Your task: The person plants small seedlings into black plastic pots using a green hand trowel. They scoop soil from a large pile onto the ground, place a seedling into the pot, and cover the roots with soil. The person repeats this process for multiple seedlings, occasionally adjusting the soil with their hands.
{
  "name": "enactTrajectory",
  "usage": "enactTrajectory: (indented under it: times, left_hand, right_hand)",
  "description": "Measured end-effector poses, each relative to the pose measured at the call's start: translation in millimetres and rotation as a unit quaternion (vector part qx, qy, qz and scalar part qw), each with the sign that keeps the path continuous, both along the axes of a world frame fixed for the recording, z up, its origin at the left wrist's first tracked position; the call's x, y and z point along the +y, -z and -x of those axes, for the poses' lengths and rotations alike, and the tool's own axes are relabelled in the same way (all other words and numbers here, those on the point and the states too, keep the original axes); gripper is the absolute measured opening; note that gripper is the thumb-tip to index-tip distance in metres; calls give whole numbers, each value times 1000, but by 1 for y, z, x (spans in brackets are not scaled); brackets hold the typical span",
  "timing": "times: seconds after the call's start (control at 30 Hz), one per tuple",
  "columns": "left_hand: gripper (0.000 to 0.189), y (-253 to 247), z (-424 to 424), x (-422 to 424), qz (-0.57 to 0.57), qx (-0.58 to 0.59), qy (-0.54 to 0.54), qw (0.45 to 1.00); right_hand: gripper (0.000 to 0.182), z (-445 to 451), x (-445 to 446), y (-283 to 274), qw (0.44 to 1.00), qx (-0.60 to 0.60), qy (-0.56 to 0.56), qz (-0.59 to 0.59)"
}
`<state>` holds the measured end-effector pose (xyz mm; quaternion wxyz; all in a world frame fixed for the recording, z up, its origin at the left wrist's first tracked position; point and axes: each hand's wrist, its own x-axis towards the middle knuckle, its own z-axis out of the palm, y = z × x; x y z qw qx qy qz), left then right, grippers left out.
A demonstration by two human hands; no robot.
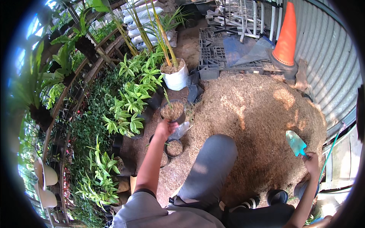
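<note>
My left hand [166, 129] grips the near rim of a black plastic plant pot [172, 110], which holds light brown husk-like material and a thin green shoot. Just below that hand, a clear plastic bag [181, 130] lies beside another small black pot [174, 148] filled with similar material. On the right, my right hand [310, 163] is closed on the handle of a teal hand trowel [296, 143], its blade pointing up and left over a large mound of brown husk-like material [256, 114].
Leafy potted plants [134, 99] line the left side, near a white grow bag [176, 78] with tall stems. Behind the mound are a black plastic pallet [209, 54] and an orange traffic cone [286, 40]. Empty black pots [277, 197] stand at lower right, by a corrugated metal wall [328, 62].
</note>
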<state>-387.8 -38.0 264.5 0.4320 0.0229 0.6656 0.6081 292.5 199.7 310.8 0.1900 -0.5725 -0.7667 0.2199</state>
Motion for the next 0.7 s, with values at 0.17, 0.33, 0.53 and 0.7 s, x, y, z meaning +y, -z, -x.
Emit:
enactTrajectory:
  times: [0.17,0.33,0.53,0.7]
  left_hand:
    - [39,110,-6,10,25,-140,-19,990]
    - [38,210,-9,16,33,-295,-86,951]
    - [34,272,7,21,-6,-257,-232,938]
    - [46,275,17,51,-16,-254,-314,915]
  right_hand:
    - [17,-24,11,35,999,-27,34,16]
    - [22,-16,7,21,989,-79,89,89]
    - [21,-8,8,27,988,-97,88,81]
    - [18,-5,6,30,986,-107,88,97]
